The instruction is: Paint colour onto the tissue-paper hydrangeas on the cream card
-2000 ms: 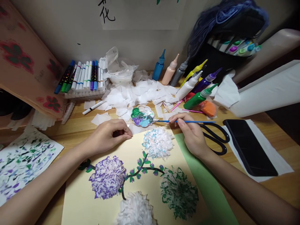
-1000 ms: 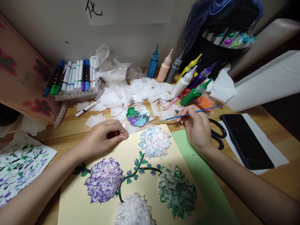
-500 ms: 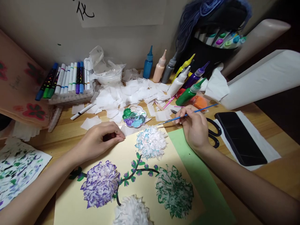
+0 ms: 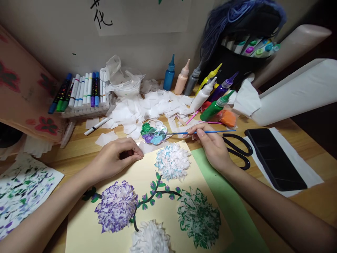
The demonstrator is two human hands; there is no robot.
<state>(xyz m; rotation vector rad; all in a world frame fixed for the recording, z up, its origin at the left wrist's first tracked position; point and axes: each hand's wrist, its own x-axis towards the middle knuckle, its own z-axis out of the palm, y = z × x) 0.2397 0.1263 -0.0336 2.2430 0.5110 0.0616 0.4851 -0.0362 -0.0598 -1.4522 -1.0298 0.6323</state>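
Note:
My right hand (image 4: 213,144) grips a thin blue paintbrush (image 4: 181,133), its tip at the right edge of a flower-shaped palette (image 4: 158,124) with green, purple and blue paint. My left hand (image 4: 113,160) has thumb and fingers pinched at the upper left edge of a cream sheet (image 4: 168,214). On that sheet, a white paper flower with blue-tinted petals (image 4: 172,161) lies nearest the palette. A purple-edged flower (image 4: 116,207), a green-edged flower (image 4: 198,218) and a plain white flower (image 4: 151,239) sit lower, around a painted branch (image 4: 155,191).
White paper scraps (image 4: 147,105) lie behind the palette. Several paint bottles (image 4: 182,81) stand at the back. Black-handled scissors (image 4: 243,153) and a phone (image 4: 275,160) are on the right. Markers (image 4: 84,89) sit back left; a paint-stained tissue (image 4: 26,193) lies left.
My right hand has shifted the paintbrush left and away from the blue-tinted flower, so its tip is now at the palette. My left hand stays at the sheet's edge; the view shifted slightly.

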